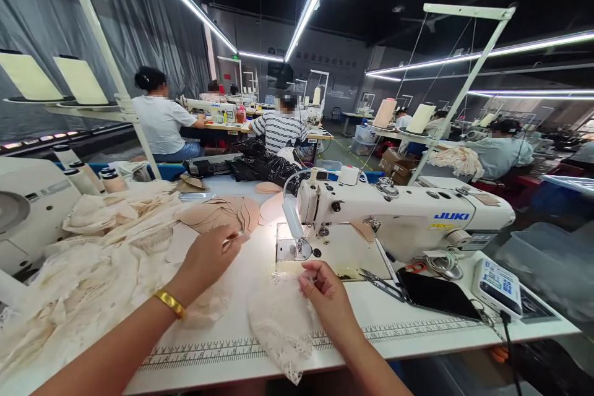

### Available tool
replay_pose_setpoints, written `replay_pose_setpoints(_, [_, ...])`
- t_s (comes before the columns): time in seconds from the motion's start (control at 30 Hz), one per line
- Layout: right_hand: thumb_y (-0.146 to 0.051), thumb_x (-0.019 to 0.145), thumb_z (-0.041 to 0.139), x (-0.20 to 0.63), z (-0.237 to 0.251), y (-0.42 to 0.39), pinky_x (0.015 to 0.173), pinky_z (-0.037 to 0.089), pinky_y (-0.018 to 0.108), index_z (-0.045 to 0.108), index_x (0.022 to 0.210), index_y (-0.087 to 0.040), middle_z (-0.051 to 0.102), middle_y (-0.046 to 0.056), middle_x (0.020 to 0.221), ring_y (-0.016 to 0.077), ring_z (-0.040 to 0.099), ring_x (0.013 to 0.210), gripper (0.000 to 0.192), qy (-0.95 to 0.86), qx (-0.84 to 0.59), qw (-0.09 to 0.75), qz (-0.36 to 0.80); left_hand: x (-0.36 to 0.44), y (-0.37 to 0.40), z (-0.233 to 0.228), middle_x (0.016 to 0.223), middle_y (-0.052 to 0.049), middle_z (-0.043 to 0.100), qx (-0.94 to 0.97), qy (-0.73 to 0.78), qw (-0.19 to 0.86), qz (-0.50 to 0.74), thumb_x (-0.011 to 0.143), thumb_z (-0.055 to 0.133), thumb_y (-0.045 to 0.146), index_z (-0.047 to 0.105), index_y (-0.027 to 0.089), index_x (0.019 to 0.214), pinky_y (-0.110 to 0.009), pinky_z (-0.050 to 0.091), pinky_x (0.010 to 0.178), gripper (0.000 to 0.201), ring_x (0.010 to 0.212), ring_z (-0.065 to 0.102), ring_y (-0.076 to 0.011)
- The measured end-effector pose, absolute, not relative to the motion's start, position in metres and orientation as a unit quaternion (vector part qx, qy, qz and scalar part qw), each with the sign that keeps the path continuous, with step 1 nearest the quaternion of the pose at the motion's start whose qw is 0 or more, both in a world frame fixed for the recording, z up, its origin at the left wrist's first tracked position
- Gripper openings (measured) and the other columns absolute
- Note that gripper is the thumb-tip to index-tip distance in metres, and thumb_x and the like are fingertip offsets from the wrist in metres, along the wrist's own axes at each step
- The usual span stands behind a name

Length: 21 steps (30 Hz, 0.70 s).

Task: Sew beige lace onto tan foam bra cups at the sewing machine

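Observation:
A cream lace fabric piece (281, 322) hangs over the table's front edge, its scalloped border downward. My right hand (327, 297) pinches its upper right side between thumb and fingers, just in front of the sewing machine (385, 216). To the left, my left hand (216, 253), with a gold bracelet at the wrist, is closed in a pinch. A small pale bit shows at its fingertips; I cannot make out what it is. Just beyond that hand lies a fanned stack of beige cup-shaped pieces (223, 213). The machine's lamp lights the needle plate (288, 250).
A heap of cream lace (93, 266) covers the left side. Thread snips (383, 284), a black phone (436, 294) and a white box-shaped device (499, 288) lie right. A printed ruler (195, 352) runs along the front edge. Other people sit at machines further back.

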State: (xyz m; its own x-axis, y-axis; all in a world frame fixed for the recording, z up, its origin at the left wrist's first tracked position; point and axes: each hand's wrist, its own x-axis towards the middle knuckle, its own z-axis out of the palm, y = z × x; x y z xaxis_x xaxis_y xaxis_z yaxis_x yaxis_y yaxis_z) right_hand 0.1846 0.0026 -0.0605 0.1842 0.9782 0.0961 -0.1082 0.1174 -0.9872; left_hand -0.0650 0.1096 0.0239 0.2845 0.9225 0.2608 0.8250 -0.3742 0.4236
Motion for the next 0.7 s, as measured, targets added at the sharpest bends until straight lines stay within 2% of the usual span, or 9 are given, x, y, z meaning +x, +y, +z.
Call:
replay_pose_setpoints(0.1, [-0.051, 0.08, 0.082, 0.183, -0.059, 0.003, 0.077, 0.05, 0.033, 0.068, 0.108, -0.02, 0.069, 0.001, 0.085, 0.0189, 0.062, 0.078, 0.044, -0.441, -0.493, 0.597, 0.455, -0.062, 0.115, 0.037, 0.107, -0.01, 0.076, 0.768, 0.544, 0.198, 0.273, 0.095, 0.037, 0.052, 0.068, 0.019, 0.1, -0.036, 0.053, 0.077, 0.045, 0.096, 0.069, -0.0292])
replay_pose_setpoints(0.17, [-0.053, 0.079, 0.084, 0.184, -0.058, 0.004, 0.077, 0.051, 0.033, 0.068, 0.108, -0.021, 0.071, 0.001, 0.086, 0.019, 0.063, 0.078, 0.046, -0.429, -0.491, 0.6, 0.464, -0.057, 0.113, 0.046, 0.105, -0.007, 0.077, 0.767, 0.522, 0.261, 0.267, 0.094, 0.042, 0.06, 0.072, 0.02, 0.104, -0.033, 0.054, 0.073, 0.051, 0.093, 0.071, -0.0277])
replay_pose_setpoints(0.23, [-0.056, 0.076, 0.086, 0.185, -0.056, 0.003, 0.076, 0.052, 0.033, 0.067, 0.108, -0.021, 0.072, 0.002, 0.088, 0.0191, 0.064, 0.079, 0.051, -0.415, -0.481, 0.607, 0.478, -0.048, 0.105, 0.054, 0.097, -0.005, 0.078, 0.776, 0.483, 0.341, 0.219, 0.09, 0.052, 0.064, 0.075, 0.021, 0.1, -0.03, 0.053, 0.067, 0.05, 0.087, 0.072, -0.0267])
replay_pose_setpoints(0.3, [-0.06, 0.076, 0.086, 0.186, -0.054, 0.002, 0.076, 0.053, 0.033, 0.066, 0.109, -0.022, 0.073, 0.003, 0.09, 0.0195, 0.066, 0.08, 0.054, -0.405, -0.468, 0.613, 0.491, -0.036, 0.096, 0.058, 0.091, -0.003, 0.077, 0.795, 0.434, 0.398, 0.147, 0.088, 0.061, 0.058, 0.077, 0.022, 0.094, -0.028, 0.05, 0.065, 0.04, 0.083, 0.07, -0.0255])
replay_pose_setpoints(0.47, [-0.066, 0.089, 0.071, 0.188, -0.047, -0.003, 0.082, 0.054, 0.035, 0.066, 0.112, -0.023, 0.07, 0.001, 0.092, 0.0168, 0.068, 0.076, 0.049, -0.417, -0.467, 0.611, 0.485, -0.005, 0.08, 0.057, 0.081, 0.0, 0.073, 0.85, 0.369, 0.369, 0.066, 0.085, 0.064, 0.037, 0.075, 0.021, 0.085, -0.028, 0.041, 0.064, 0.019, 0.078, 0.064, -0.0218])
replay_pose_setpoints(0.57, [-0.055, 0.089, 0.075, 0.188, -0.042, -0.005, 0.08, 0.052, 0.033, 0.064, 0.114, -0.023, 0.066, -0.001, 0.088, 0.0159, 0.065, 0.077, 0.042, -0.458, -0.46, 0.596, 0.472, 0.006, 0.082, 0.054, 0.078, -0.001, 0.07, 0.861, 0.356, 0.357, 0.066, 0.083, 0.065, 0.035, 0.072, 0.02, 0.084, -0.029, 0.042, 0.064, 0.016, 0.076, 0.063, -0.022])
replay_pose_setpoints(0.63, [-0.042, 0.088, 0.076, 0.187, -0.035, -0.007, 0.076, 0.05, 0.031, 0.063, 0.116, -0.023, 0.065, -0.002, 0.086, 0.0162, 0.063, 0.078, 0.035, -0.495, -0.461, 0.575, 0.46, 0.007, 0.084, 0.053, 0.092, -0.003, 0.073, 0.867, 0.344, 0.351, 0.08, 0.081, 0.069, 0.037, 0.071, 0.02, 0.095, -0.032, 0.048, 0.075, 0.022, 0.089, 0.066, -0.0251])
replay_pose_setpoints(0.7, [-0.029, 0.09, 0.071, 0.187, -0.023, -0.012, 0.074, 0.049, 0.03, 0.063, 0.117, -0.024, 0.067, -0.002, 0.086, 0.0163, 0.063, 0.079, 0.028, -0.551, -0.474, 0.533, 0.433, 0.004, 0.086, 0.053, 0.128, -0.009, 0.07, 0.872, 0.311, 0.37, 0.083, 0.078, 0.076, 0.04, 0.066, 0.022, 0.123, -0.04, 0.048, 0.1, 0.049, 0.118, 0.063, -0.0306])
